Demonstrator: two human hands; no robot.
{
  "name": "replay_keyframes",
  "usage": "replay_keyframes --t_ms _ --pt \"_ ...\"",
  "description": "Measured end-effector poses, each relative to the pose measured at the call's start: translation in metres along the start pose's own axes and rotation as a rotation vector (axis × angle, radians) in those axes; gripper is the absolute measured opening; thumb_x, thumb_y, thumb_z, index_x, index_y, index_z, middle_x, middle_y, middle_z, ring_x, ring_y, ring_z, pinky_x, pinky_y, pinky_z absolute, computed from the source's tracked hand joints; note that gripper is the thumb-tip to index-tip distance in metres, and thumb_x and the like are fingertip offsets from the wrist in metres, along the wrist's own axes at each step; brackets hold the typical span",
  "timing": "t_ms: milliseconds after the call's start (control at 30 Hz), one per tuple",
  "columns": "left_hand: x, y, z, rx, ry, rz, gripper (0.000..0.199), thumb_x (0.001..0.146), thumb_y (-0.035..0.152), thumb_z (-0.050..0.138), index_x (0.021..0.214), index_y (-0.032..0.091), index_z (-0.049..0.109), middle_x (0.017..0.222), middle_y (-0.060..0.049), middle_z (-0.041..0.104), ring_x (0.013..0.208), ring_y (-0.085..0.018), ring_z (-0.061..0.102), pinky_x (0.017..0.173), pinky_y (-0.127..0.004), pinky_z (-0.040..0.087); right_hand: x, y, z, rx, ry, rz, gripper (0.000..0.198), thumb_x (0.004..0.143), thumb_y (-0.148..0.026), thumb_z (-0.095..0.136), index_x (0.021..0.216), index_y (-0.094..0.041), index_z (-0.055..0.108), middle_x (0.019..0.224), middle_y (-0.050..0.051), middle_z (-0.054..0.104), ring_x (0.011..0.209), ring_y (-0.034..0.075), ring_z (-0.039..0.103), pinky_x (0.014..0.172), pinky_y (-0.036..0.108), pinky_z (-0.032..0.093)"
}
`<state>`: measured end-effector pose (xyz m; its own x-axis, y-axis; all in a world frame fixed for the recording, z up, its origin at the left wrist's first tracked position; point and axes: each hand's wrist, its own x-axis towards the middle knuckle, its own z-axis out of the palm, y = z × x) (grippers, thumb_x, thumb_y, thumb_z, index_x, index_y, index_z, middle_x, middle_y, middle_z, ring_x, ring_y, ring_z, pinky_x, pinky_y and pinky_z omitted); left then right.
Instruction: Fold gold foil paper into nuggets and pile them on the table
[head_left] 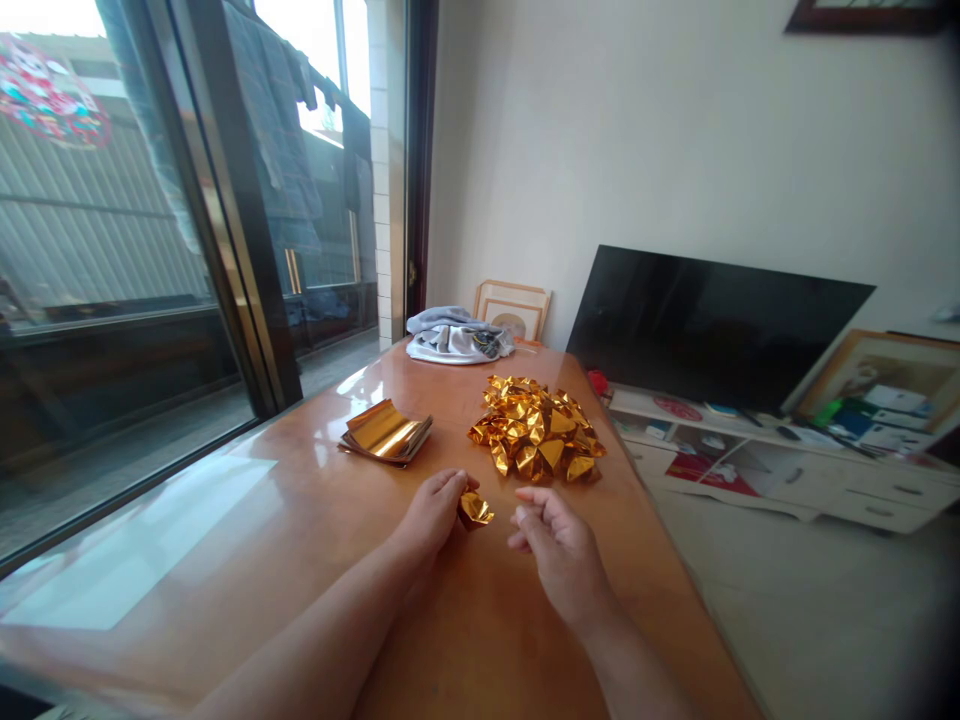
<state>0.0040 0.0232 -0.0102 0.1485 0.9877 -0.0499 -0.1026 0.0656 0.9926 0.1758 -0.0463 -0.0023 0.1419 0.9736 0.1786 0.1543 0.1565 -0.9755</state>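
Note:
My left hand (439, 508) is closed on a folded gold foil paper piece (476, 510), which sticks out past its fingertips to the right. A short gap separates it from my right hand (553, 535), whose fingers are curled but apart, with nothing visible in them. Beyond the hands, to the right, lies a heap of folded gold foil pieces (536, 430). A stack of flat gold foil sheets (386, 432) rests on the table to the left, its top sheets curling upward.
The brown table (465, 640) stretches away between a glass sliding door (247, 200) and a TV (712, 330) on a low white cabinet (810, 480). Pale cloth (454, 335) lies bundled at the far end, near a framed picture (517, 305).

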Motion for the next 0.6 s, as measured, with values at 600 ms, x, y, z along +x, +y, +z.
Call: replay_keyframes --t_ms 600 --pt "-0.001 -0.009 0.007 -0.263 -0.122 -0.11 0.052 0.086 0.066 0.058 0.091 0.015 0.066 0.075 -0.006 0.069 0.063 -0.017 0.061 0.058 -0.026 0.045 -0.007 -0.003 0.004 -0.279 -0.152 -0.28 0.017 0.095 -0.03 0.057 0.1 -0.022 0.071 0.085 0.002 0.069 0.075 0.016 0.063 0.069 0.026 0.049"
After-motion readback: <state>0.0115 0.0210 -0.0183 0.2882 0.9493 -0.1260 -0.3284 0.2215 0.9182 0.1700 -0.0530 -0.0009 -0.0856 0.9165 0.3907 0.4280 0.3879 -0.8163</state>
